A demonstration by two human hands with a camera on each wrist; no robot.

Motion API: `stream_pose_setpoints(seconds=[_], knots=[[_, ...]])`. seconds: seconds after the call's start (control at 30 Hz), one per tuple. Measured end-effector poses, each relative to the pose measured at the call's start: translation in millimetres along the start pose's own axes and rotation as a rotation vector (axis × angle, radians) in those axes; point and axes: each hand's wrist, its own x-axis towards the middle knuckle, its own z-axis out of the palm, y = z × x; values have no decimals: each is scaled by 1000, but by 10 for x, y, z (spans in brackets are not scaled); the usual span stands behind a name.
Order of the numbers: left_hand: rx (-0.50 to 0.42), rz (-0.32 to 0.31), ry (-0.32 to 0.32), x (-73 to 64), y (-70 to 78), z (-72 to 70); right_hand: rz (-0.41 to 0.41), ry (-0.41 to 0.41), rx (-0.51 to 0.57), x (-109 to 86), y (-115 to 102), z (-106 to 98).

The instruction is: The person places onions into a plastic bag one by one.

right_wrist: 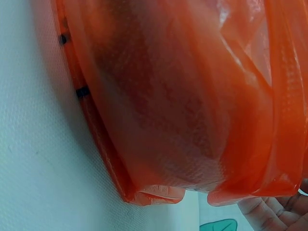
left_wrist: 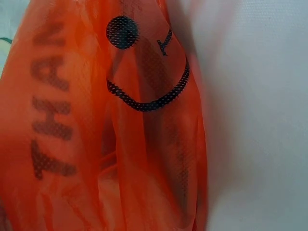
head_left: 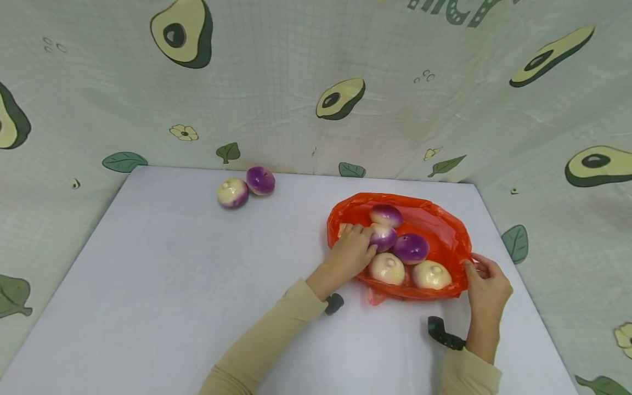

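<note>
A red plastic bag [head_left: 446, 233] lies spread with its mouth up on the right side of the table, several purple-and-white turnips inside. My left hand [head_left: 348, 252] reaches over the bag's left rim and grips a turnip [head_left: 384, 237], fingers curled against its left side. Nearby in the bag are a purple turnip [head_left: 411, 248] and a pale one [head_left: 387, 269]. At the right rim, my right hand [head_left: 489, 285] pinches the bag's edge. Printed bag plastic [left_wrist: 149, 134] fills much of the left wrist view, hiding that hand. Fingers [right_wrist: 269, 214] show below the bag in the right wrist view.
Two more turnips, one half white [head_left: 232, 193] and one mostly purple [head_left: 260, 180], sit together at the table's back left. The white table [head_left: 163, 285] meets an avocado-printed cloth [head_left: 276, 99] behind and at the sides.
</note>
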Motion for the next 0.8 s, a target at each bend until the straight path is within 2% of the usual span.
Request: stream_pose_setpoints(seconds=[0.27, 0.63, 0.8], knots=[[-52, -7, 13, -23, 10, -66, 40, -38, -15, -55, -82, -32], [-184, 49, 144, -165, -29, -236, 52, -42, -17, -64, -93, -35], [-231, 36, 197, -230, -77, -339, 55, -35, -23, -65, -91, -23]])
